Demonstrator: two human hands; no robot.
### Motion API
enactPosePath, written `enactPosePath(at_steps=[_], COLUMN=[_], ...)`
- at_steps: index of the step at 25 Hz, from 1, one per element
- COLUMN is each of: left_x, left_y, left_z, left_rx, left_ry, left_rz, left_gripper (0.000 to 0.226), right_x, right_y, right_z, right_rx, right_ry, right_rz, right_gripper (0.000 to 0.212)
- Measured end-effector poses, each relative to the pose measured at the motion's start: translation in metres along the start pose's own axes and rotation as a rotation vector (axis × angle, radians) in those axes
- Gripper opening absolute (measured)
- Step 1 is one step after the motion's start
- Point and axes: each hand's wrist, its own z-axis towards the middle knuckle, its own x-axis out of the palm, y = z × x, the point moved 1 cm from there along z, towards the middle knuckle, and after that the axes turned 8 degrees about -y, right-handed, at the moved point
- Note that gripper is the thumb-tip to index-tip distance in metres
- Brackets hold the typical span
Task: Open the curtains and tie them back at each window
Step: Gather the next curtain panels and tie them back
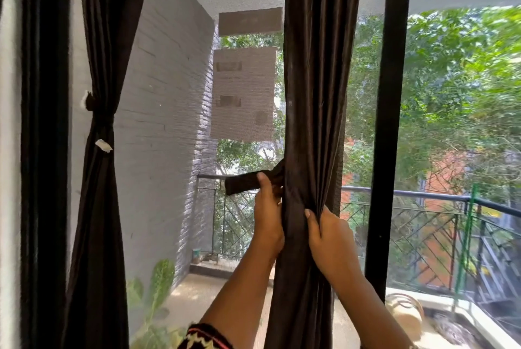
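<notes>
Left curtain (pixel 98 165) is tied already. Middle curtain (pixel 313 95): right hand (pixel 329 236) grip clamped on the bunch, left hand (pixel 267 207) pinching the tie-back (pixel 242 183), not fastened yet.

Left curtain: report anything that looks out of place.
A white scrap clings to the left curtain just below its tie; another white bit shows at the tie's left end. Both look stray against dark cloth.

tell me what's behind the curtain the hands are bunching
Past the curtain on both sides: balcony railing and trees. Directly behind the fabric is covered, including the rest of the tie-back.
</notes>
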Motion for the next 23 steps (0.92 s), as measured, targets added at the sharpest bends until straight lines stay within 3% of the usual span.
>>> enactPosePath(at_steps=[3,6,7,11,14,18,19,23], left_x=[0.001,0.004,0.006,0.014,0.008,-0.003,-0.005,-0.012], left_y=[-0.007,-0.008,-0.006,-0.008,-0.013,-0.021,-0.023,-0.029], left_z=[-0.006,-0.015,-0.017,-0.017,-0.011,-0.005,-0.003,0.0], left_rx=[-0.029,0.051,0.072,0.084,0.053,0.07,0.059,-0.031], left_ry=[0.105,0.257,0.265,0.103,-0.025,-0.026,-0.02,0.048], left_rz=[-0.082,0.065,0.134,0.265,0.219,0.245,0.263,0.267], left_gripper=[0.057,0.064,0.057,0.016,0.011,0.017,0.023,0.037], right_x=[0.003,0.013,0.016,0.022,0.006,-0.021,-0.025,-0.023], right_y=[0.006,0.012,0.013,0.014,0.005,-0.025,-0.034,-0.051], right_z=[-0.003,-0.008,-0.009,-0.013,-0.011,0.025,0.039,0.083], right_rx=[0.019,0.045,0.046,-0.086,-0.166,0.181,0.275,0.464], right_ry=[0.016,0.057,0.069,0.086,0.103,-0.233,-0.242,0.119], right_rz=[-0.106,-0.112,-0.111,-0.13,0.089,0.473,0.507,0.868], right_gripper=[0.029,0.046,0.05,0.054,0.053,0.043,0.047,0.066])
